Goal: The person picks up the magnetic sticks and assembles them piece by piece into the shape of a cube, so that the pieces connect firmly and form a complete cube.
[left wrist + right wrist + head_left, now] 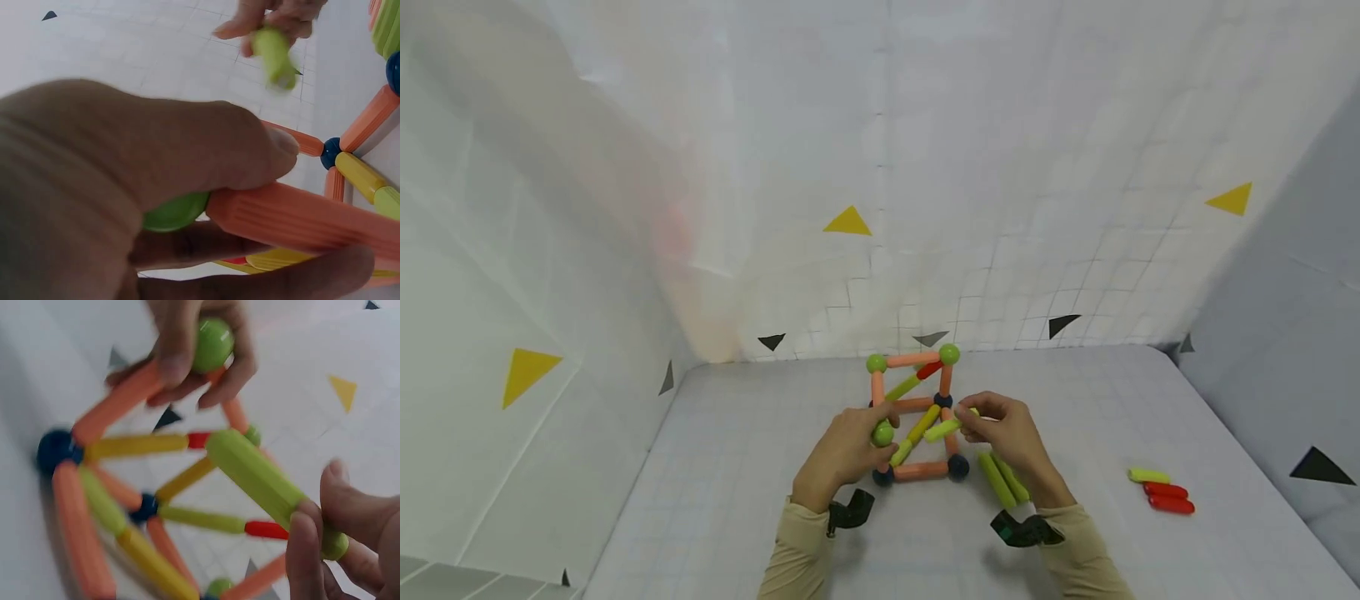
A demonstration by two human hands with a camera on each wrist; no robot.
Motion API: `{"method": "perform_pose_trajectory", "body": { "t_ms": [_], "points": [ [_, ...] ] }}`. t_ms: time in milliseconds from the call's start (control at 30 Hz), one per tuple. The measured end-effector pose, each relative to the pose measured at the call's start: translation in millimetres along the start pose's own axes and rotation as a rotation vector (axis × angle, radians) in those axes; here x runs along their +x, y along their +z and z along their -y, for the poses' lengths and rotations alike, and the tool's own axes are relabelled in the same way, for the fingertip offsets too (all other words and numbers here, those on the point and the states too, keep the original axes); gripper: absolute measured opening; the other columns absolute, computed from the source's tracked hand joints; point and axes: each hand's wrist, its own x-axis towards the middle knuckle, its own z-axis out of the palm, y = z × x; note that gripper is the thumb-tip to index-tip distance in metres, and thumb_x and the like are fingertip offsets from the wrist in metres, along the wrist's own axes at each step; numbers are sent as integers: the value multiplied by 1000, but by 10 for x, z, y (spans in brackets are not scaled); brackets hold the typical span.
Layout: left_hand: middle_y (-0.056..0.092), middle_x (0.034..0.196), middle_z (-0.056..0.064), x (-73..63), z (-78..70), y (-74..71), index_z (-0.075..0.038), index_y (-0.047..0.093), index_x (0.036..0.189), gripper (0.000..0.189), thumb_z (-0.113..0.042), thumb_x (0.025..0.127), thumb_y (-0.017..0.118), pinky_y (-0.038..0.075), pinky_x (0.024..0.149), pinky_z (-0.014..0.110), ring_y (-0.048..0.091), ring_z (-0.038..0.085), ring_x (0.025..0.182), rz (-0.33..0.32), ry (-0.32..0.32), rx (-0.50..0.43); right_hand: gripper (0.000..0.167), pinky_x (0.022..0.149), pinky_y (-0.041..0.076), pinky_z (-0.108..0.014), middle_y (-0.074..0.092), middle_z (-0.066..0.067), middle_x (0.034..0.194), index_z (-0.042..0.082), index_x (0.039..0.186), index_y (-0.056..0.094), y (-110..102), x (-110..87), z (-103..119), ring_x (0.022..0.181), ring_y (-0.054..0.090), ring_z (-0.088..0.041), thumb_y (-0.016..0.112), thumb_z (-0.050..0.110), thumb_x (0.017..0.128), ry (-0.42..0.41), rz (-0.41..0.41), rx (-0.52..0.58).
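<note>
A magnetic-rod frame of orange rods [921, 472], dark blue balls [957, 467] and green balls [950, 354] stands on the table, with yellow, green and red rods running diagonally. At its near left corner, my left hand [846, 450] grips an upright orange rod [306, 215] just below a green ball [214, 345], thumb on one side and fingers on the other. My right hand [1011, 433] pinches a yellow-green rod [253, 475] near one end between thumb and fingers. The rod's free end points toward the frame's near right side.
Two longer green rods [996, 481] lie on the table beneath my right wrist. Farther right are a short yellow-green rod [1148, 476] and two red rods [1171, 505] side by side. White sheeting [775, 208] with yellow and black triangles rises behind the table.
</note>
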Motion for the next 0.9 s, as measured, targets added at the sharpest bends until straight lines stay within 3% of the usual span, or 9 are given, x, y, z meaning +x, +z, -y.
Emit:
{"method": "perform_pose_trajectory", "body": {
  "t_ms": [100,200,333,467,700,900],
  "points": [
    [69,83,-1,15,35,12,-13,68,116,25,-12,95,80,47,59,24,60,4,63,-17,28,-1,40,86,63,-31,72,-10,116,-5,127,68,26,23,16,96,77,-20,76,24,101,-8,39,138],
    [69,81,-3,20,69,14,-15,69,118,26,-12,95,80,47,60,24,59,4,63,-32,38,-9,46,93,62,-33,70,-12,123,-7,136,63,43,41,16,103,77,-21,75,20,101,-23,105,208],
    [68,72,-7,32,119,13,-17,69,123,29,-13,95,79,45,62,25,60,1,59,-47,44,-32,51,96,60,-31,68,-11,127,-7,142,59,86,59,20,106,76,-20,75,20,101,-54,128,231],
    [66,66,-9,49,165,20,-15,69,124,31,-13,95,79,44,60,24,58,1,59,-75,75,-24,48,94,61,-31,73,-6,119,-8,140,59,149,63,30,103,77,-18,73,18,102,-63,116,257],
    [62,77,-5,68,184,12,-14,69,119,28,-13,93,81,41,59,25,51,7,65,-115,96,2,45,92,62,-31,75,-9,114,-10,135,61,256,69,37,104,77,-24,74,15,101,-75,141,220],
    [66,81,-4,33,180,-13,-15,68,114,24,-15,94,81,43,58,24,52,6,64,-109,75,-17,44,97,60,-42,73,-13,118,-10,134,61,327,54,24,103,77,-21,75,13,100,-39,199,234]
  ]
}}
